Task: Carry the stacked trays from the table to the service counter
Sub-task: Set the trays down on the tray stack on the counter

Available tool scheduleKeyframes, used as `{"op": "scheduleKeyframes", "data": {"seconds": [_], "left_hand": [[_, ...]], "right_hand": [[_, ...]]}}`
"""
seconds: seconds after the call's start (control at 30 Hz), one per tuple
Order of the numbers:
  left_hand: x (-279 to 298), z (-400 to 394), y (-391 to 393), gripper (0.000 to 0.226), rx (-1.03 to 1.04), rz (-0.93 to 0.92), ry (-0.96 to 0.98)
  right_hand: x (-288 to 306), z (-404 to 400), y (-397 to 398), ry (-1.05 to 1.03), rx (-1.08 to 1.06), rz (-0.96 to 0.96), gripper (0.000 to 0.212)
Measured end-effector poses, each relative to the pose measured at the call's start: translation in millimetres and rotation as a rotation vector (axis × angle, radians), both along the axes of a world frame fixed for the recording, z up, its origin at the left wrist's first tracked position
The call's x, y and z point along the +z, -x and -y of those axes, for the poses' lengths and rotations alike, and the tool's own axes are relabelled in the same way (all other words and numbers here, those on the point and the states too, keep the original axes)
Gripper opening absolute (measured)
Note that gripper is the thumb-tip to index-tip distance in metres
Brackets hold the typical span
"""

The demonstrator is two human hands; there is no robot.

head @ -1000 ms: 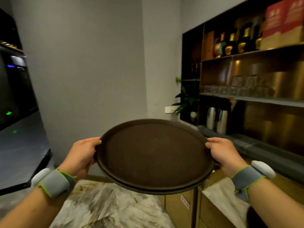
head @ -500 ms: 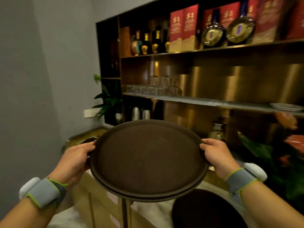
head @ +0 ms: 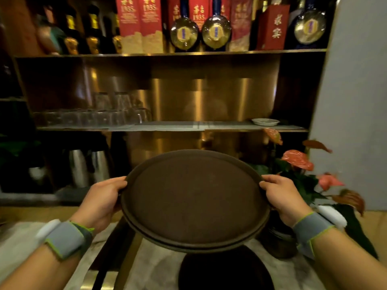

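Observation:
Two round dark brown trays [head: 193,197], stacked one on the other, hang level in the air in front of me. My left hand [head: 102,200] grips the left rim, thumb on top. My right hand [head: 282,195] grips the right rim the same way. Both wrists wear grey bands. Below the stack lies a marble-topped service counter [head: 155,266], with another dark round tray [head: 225,271] resting on it at the bottom of the view.
A gold-backed shelf unit faces me: bottles and red boxes [head: 142,24] on top, glasses [head: 94,116] and a small dish [head: 265,122] on the middle shelf. Steel jugs [head: 88,166] stand lower left. A potted plant with red flowers [head: 297,162] stands right of the trays.
The view has swung right, from a grey wall to facing the shelf unit straight on. The stacked trays stay held in both hands, now over the counter and its dark tray.

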State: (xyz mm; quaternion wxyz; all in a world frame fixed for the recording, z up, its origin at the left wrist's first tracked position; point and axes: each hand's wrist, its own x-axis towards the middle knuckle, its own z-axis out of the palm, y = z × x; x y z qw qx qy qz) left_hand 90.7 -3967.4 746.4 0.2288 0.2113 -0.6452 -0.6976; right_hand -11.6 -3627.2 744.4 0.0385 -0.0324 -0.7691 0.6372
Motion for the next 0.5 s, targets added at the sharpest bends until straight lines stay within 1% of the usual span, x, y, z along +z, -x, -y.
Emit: {"op": "scheduleKeyframes", "data": {"seconds": [0.07, 0.2, 0.3, 0.4, 0.5], "left_hand": [[-2.9, -2.0, 18.9, 0.029, -0.069, 0.008, -0.019], [-12.7, -11.8, 53.4, 0.030, -0.177, 0.042, -0.060], [-20.4, -23.5, 68.1, 0.029, -0.169, 0.053, -0.105], [-28.7, -32.3, 77.5, 0.028, -0.185, 0.071, -0.128], [-37.5, -36.3, 86.6, 0.035, -0.182, 0.094, -0.141]], "right_hand": [[-2.2, -7.6, 0.4, -0.018, -0.053, 0.015, 0.021], [-8.5, -23.8, 6.0, -0.050, -0.168, 0.028, 0.029], [-13.3, -32.7, 12.8, -0.091, -0.187, 0.053, 0.031], [-20.9, -41.3, 23.1, -0.082, -0.192, 0.078, 0.031], [-33.0, -49.1, 33.6, -0.066, -0.184, 0.091, 0.031]]}}
